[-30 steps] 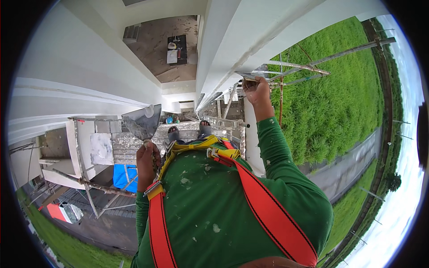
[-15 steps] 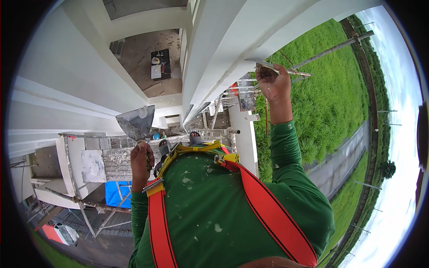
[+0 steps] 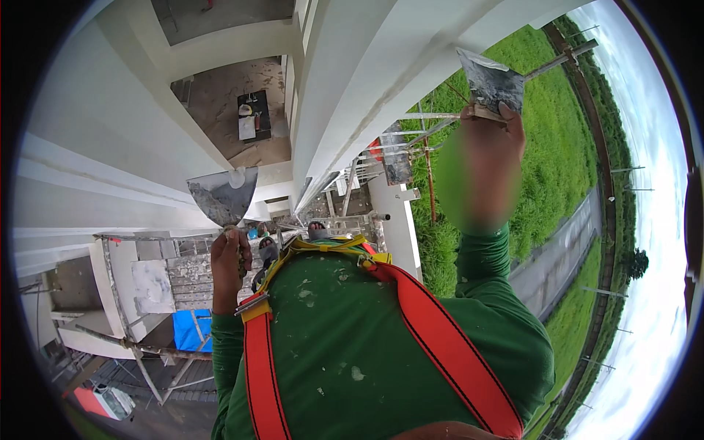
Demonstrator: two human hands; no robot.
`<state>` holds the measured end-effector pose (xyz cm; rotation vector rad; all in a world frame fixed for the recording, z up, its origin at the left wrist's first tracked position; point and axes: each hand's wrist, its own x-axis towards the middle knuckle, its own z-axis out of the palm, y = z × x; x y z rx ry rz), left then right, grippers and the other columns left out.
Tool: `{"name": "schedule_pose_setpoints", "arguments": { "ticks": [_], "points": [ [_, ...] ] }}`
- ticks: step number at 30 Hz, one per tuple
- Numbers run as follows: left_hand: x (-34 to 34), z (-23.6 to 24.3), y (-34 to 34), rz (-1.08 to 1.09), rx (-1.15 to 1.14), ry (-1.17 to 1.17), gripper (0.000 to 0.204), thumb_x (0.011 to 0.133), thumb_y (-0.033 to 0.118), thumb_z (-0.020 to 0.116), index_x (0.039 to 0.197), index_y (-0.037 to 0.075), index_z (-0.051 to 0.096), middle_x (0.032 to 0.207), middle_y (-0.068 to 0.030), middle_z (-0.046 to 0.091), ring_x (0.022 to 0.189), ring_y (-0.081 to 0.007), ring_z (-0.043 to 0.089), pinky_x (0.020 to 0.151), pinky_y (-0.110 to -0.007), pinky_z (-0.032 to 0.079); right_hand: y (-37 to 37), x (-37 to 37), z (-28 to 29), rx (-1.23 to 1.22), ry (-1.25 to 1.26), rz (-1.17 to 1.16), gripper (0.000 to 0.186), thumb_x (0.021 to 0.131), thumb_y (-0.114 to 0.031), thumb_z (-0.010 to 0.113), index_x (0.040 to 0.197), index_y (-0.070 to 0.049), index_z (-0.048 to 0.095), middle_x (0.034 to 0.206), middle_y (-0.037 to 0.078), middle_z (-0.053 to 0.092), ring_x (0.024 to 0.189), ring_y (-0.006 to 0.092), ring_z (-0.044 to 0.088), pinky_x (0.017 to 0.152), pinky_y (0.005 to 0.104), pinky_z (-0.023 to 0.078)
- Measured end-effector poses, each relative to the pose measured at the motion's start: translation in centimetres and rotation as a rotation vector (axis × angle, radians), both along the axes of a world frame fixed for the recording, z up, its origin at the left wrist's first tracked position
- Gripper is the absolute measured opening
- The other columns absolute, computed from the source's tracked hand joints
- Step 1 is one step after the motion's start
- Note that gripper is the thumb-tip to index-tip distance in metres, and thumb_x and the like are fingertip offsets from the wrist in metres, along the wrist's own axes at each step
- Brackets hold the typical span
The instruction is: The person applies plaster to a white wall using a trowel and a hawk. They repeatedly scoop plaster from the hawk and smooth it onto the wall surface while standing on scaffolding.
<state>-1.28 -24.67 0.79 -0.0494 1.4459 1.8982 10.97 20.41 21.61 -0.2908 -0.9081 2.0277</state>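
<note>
My left hand (image 3: 230, 265) grips the handle of a wide putty knife (image 3: 220, 199), its blade up and a small pale dab of putty (image 3: 236, 178) near the blade's top edge. To the upper right, my raised right hand (image 3: 493, 150) is closed on a second wide putty knife (image 3: 494, 84). That blade is smeared grey, and its upper corner is at or very near the edge of the white wall (image 3: 411, 81); I cannot tell if they touch. Part of the right hand and wrist is blurred.
Scaffold planks (image 3: 194, 275) and pipes (image 3: 433, 136) lie below me. A dark board (image 3: 254, 117) with tools rests on a floor beyond a wall opening. A blue tarp (image 3: 192, 330) hangs lower left. Grass (image 3: 554, 147) and a road (image 3: 565, 249) stretch far below at right.
My right hand has moved right, and its putty knife has turned so the blade's broad face shows and points upward. My left hand and its knife have barely shifted.
</note>
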Motion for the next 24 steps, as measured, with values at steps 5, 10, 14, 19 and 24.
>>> {"name": "schedule_pose_setpoints", "arguments": {
  "ticks": [5, 10, 14, 19, 24],
  "points": [
    [-1.6, 6.0, 5.7, -0.309, 0.196, 0.167, 0.04, 0.107, 0.039, 0.052, 0.086, 0.005, 0.057, 0.066, -0.0028, 0.051, 0.052, -0.0103, 0.049, 0.044, -0.025, 0.037, -9.6, -1.4, -5.6, 0.012, 0.162, -0.156, 0.037, 0.092, -0.007, 0.054, 0.129, -0.003, 0.056, 0.13, 0.012, 0.062, 0.119, 0.028, 0.061, 0.104, 0.0467, 0.049],
    [-0.3, 9.5, 10.3, -0.546, 0.373, 0.195, 0.045, 0.106, 0.043, 0.057, 0.085, 0.003, 0.057, 0.068, -0.003, 0.052, 0.055, -0.011, 0.049, 0.047, -0.026, 0.038, -13.6, -1.3, -10.8, 1.505, -0.222, -0.503, 0.031, 0.082, 0.008, 0.06, 0.113, 0.005, 0.055, 0.103, 0.026, 0.065, 0.085, 0.0372, 0.067, 0.08, 0.0423, 0.054],
    [-0.6, 9.3, 9.7, -0.494, 0.511, 0.145, 0.045, 0.105, 0.044, 0.058, 0.086, 0.003, 0.054, 0.069, -0.0053, 0.049, 0.05, -0.011, 0.043, 0.043, -0.026, 0.033, -10.5, -0.4, -19.8, 0.957, -0.535, 0.264, 0.027, 0.085, -0.003, 0.057, 0.108, 0.011, 0.061, 0.089, 0.02, 0.066, 0.07, 0.0263, 0.061, 0.066, 0.0405, 0.049],
    [-0.9, 6.9, 6.4, -0.207, 0.38, 0.094, 0.04, 0.108, 0.037, 0.051, 0.088, 0.003, 0.052, 0.068, -0.0063, 0.046, 0.046, -0.0123, 0.037, 0.04, -0.027, 0.032, -5.3, 1.2, -33.6, -0.453, -0.838, 0.002, 0.019, 0.088, -0.013, 0.062, 0.098, 0.002, 0.063, 0.086, 0.009, 0.065, 0.071, 0.0222, 0.063, 0.063, 0.0366, 0.053],
    [0.5, 5.8, 4.1, -0.117, 0.222, -0.001, 0.042, 0.11, 0.038, 0.048, 0.087, 0.004, 0.051, 0.065, -0.0055, 0.045, 0.043, -0.0132, 0.04, 0.04, -0.027, 0.033, -0.1, -0.6, -40.0, -0.665, -0.756, -0.056, 0.016, 0.089, -0.013, 0.062, 0.1, -0.001, 0.059, 0.088, 0.009, 0.062, 0.071, 0.0238, 0.063, 0.061, 0.0385, 0.054]
  ]
}}
